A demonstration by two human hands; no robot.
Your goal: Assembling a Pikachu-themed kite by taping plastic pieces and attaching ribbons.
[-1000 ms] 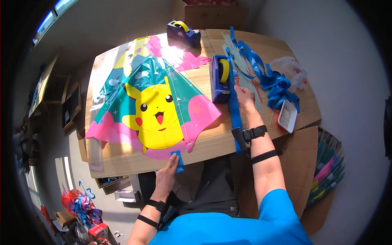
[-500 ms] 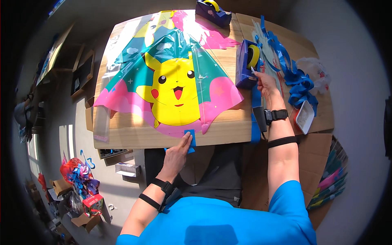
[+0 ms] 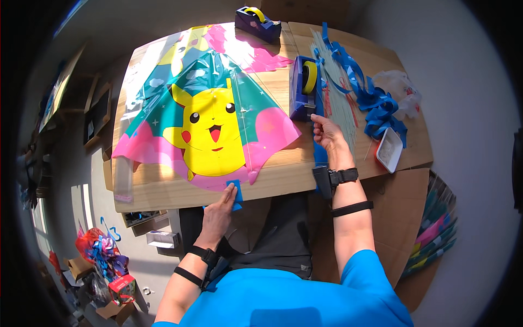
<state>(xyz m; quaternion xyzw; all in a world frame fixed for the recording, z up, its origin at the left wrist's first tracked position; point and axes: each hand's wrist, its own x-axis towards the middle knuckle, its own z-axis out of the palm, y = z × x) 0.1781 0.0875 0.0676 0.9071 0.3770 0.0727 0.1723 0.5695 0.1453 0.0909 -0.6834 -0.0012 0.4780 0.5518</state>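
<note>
A kite sheet (image 3: 212,141) with a yellow cartoon figure on green and pink lies on the table. My left hand (image 3: 218,213) presses a blue ribbon (image 3: 234,186) against its lower edge, index finger extended; more ribbon shows below the table edge. To the right, my right hand (image 3: 330,135) is closed in a pinch at the near end of a dark blue tape dispenser (image 3: 297,90). A small pale bit, seemingly tape, shows at its fingertips. The dispenser carries a yellow-cored roll (image 3: 310,76).
A second tape dispenser (image 3: 259,27) stands at the far edge. Thin pale sticks (image 3: 339,103), tangled blue ribbon (image 3: 380,109), a plastic bag (image 3: 402,92) and a white-lined tray (image 3: 389,151) lie at right. Below stands cardboard (image 3: 381,218) beside bundled kites (image 3: 433,231).
My right hand has drawn slightly down toward me at the dispenser's near end. My left hand stays on the ribbon. The whole view has shifted, moving the table left and down.
</note>
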